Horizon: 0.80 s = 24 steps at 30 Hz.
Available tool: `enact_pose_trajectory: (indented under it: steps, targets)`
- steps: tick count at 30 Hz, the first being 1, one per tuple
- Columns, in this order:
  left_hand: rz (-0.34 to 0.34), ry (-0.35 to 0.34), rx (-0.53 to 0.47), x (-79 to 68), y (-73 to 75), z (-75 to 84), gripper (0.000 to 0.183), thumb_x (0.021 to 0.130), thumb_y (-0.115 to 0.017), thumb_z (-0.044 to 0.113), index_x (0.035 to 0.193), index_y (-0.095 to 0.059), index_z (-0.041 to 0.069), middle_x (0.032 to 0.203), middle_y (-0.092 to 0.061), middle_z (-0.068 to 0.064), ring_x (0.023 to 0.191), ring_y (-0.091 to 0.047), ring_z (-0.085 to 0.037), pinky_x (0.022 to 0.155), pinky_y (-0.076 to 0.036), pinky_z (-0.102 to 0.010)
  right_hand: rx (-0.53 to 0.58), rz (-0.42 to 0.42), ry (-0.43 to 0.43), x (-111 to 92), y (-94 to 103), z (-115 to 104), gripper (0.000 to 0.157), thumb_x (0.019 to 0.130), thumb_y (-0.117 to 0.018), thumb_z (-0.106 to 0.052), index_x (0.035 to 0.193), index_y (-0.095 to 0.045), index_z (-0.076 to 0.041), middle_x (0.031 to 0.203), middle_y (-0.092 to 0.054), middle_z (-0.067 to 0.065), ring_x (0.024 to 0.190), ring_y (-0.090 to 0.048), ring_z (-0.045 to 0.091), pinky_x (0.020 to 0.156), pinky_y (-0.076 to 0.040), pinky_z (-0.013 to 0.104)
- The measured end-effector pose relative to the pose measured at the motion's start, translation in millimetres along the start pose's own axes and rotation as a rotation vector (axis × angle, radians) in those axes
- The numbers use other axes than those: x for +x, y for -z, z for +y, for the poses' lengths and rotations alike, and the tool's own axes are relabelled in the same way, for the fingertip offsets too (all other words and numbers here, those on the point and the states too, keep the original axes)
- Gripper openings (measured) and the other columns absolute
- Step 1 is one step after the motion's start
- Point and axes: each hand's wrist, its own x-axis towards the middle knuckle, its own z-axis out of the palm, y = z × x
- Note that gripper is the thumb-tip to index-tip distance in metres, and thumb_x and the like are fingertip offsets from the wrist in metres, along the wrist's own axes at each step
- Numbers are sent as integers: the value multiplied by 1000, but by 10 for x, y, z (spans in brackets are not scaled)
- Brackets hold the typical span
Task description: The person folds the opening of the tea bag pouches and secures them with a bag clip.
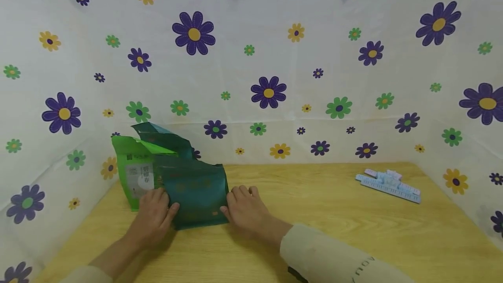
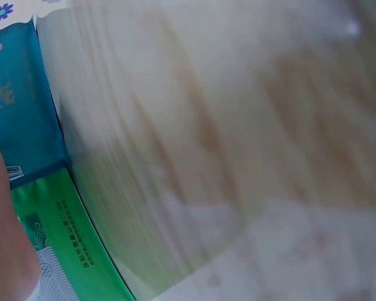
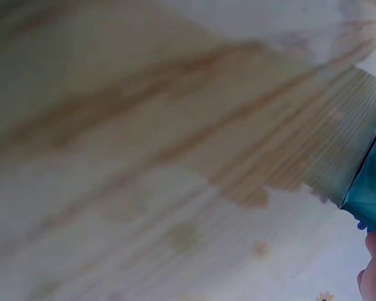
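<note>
A dark teal tea pouch (image 1: 196,191) stands upright on the table, front of a small group of pouches. My left hand (image 1: 154,215) grips its left edge with the thumb on the front face, while my right hand (image 1: 247,211) holds the opposite edge, thumb also at the front. Behind on the left is a bright green pouch (image 1: 133,174) with a grey label. Another dark teal pouch (image 1: 169,141) rises at the back, its lower part hidden. In the right wrist view only a corner of a teal pouch (image 3: 366,188) shows beside the fingers.
Pale blue and pink bag clips (image 1: 389,183) lie together at the right rear of the wooden table (image 1: 314,213). A white flowered cloth (image 1: 235,64) encloses the back and sides.
</note>
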Motion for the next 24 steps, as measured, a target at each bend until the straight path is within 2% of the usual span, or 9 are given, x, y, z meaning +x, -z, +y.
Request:
enact_pose_trajectory:
  steps: [6, 9, 16, 24]
  targets:
    - [-81, 46, 37, 6, -16, 50, 29, 104, -50, 24, 90, -55, -2, 98, -52, -16, 95, -45, -34, 86, -34, -53, -4, -27, 0, -30, 15, 37, 36, 109, -32, -41, 109, -54, -11, 104, -55, 1, 99, -49, 18, 93, -38, 39]
    - [-98, 55, 60, 15, -28, 73, 33, 105, -49, 28, 93, -56, -2, 101, -54, -17, 97, -46, -35, 88, -34, -54, -3, -35, -3, -41, 7, 64, 37, 109, -32, -41, 111, -54, -11, 105, -56, 1, 101, -50, 19, 95, -39, 40]
    - [-84, 39, 94, 67, -91, 133, 37, 106, -48, 32, 89, -55, -1, 100, -55, -18, 96, -47, -35, 87, -35, -53, 8, -34, -11, -99, 3, 140, 35, 109, -32, -39, 107, -53, -12, 102, -55, 1, 99, -49, 19, 96, -38, 41]
    - [-67, 45, 85, 144, -165, 204, 34, 105, -50, 31, 90, -54, 0, 99, -52, -16, 95, -46, -35, 86, -35, -53, -18, -11, -26, -155, -6, 231, 35, 109, -33, -40, 103, -54, -12, 96, -52, 0, 93, -45, 17, 87, -35, 36]
